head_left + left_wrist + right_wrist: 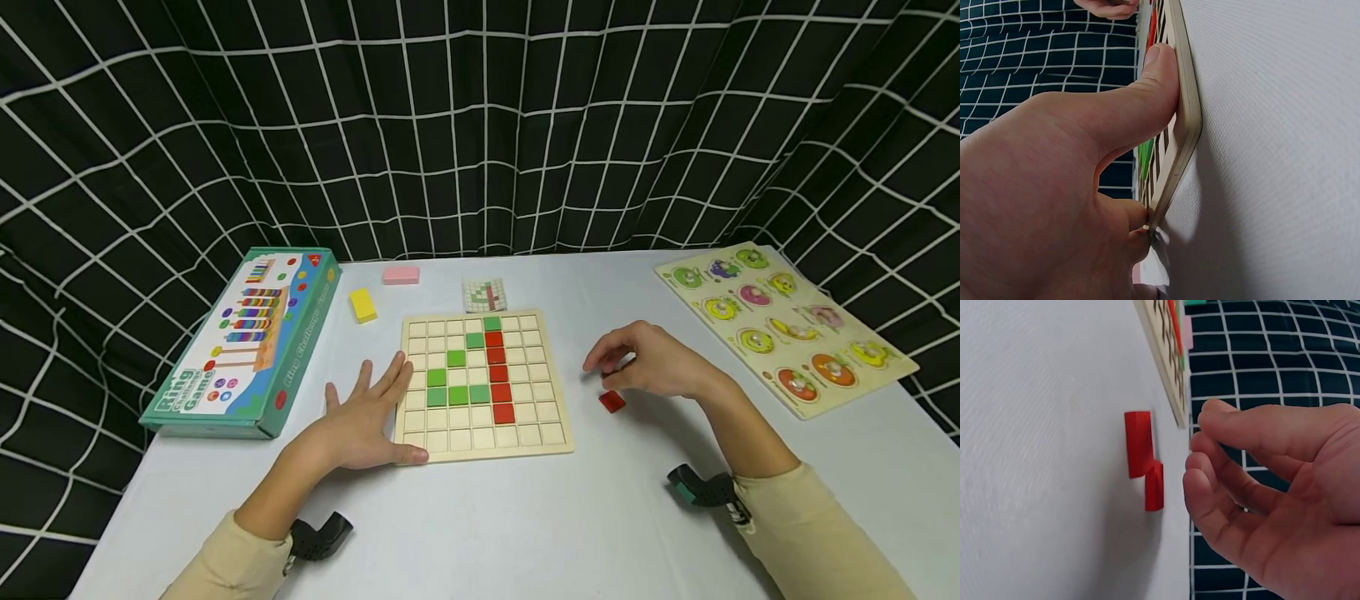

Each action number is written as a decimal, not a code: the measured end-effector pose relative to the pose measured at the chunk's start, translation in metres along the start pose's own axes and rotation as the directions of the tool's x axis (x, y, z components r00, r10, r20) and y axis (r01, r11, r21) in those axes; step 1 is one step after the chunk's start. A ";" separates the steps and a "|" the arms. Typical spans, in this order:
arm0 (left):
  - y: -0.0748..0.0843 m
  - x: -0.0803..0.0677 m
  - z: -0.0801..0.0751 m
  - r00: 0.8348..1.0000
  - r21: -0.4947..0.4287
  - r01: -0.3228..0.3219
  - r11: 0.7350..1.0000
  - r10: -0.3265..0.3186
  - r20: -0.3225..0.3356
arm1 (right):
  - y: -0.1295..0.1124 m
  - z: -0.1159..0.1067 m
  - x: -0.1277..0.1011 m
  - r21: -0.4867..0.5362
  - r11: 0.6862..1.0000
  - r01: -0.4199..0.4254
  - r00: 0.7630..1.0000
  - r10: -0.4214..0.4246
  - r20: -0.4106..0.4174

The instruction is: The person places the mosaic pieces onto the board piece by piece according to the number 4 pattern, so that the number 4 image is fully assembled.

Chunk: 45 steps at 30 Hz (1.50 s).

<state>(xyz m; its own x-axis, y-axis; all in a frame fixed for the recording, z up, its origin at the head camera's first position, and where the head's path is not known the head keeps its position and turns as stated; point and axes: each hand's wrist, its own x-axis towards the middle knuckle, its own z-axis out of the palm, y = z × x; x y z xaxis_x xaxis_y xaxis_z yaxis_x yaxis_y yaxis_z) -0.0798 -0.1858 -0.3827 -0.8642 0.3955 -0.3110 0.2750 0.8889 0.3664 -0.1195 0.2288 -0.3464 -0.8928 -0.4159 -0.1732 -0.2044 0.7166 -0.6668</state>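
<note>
Hands work at a wooden grid board [558,433] lying flat on the white counter [525,533]. Left hand [367,421] lies flat w/ fingers spread, palm on the counter just beside the board's left edge; grip is released, nothing held. In the left wrist view the thumb [1141,103] presses against the board's near rim, other fingers tucked at the corner below it.

Right hand [652,362] hovers right of the board, fingers loosely curled, tips drawn toward each other, clasping nothing in the right wrist view. Two red blocks [1142,459] lie on the counter under and just beside those fingertips, touching each other corner to corner, apart from the board. In the head view one red block [612,402] shows clear of the hand; the other is mostly hidden by the fingers.

On the board: red tiles [498,373] in a vertical column, green tiles [456,379] stepping diagonally up to the right & along a short row at the bottom.

Behind the board: small pattern card [485,295], yellow block [363,305], pink block [401,274]. Far left a ring game box [243,342]; far right a peg puzzle board [787,329]. Black curtain w/ white grid lines [480,125] hangs behind.
</note>
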 end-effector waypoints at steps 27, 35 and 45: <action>0.000 -0.001 -0.001 1.000 0.002 -0.006 1.000 0.006 0.004 | 0.025 -0.001 0.005 0.060 0.992 -0.114 0.994 0.113 0.014; 0.000 -0.001 -0.001 1.000 -0.004 -0.005 1.000 0.005 0.003 | 0.028 -0.001 0.006 0.028 0.995 -0.096 0.995 0.096 -0.001; 0.000 -0.001 -0.002 1.000 -0.004 -0.004 1.000 0.004 0.003 | 0.026 0.000 0.006 0.036 0.994 -0.106 0.994 0.107 -0.030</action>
<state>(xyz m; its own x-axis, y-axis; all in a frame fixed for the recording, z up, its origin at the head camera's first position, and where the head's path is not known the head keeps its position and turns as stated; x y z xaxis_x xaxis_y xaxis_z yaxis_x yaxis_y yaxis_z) -0.0793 -0.1863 -0.3805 -0.8620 0.3997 -0.3118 0.2769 0.8864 0.3709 -0.1299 0.2455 -0.3650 -0.9214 -0.3194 -0.2216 -0.0938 0.7359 -0.6705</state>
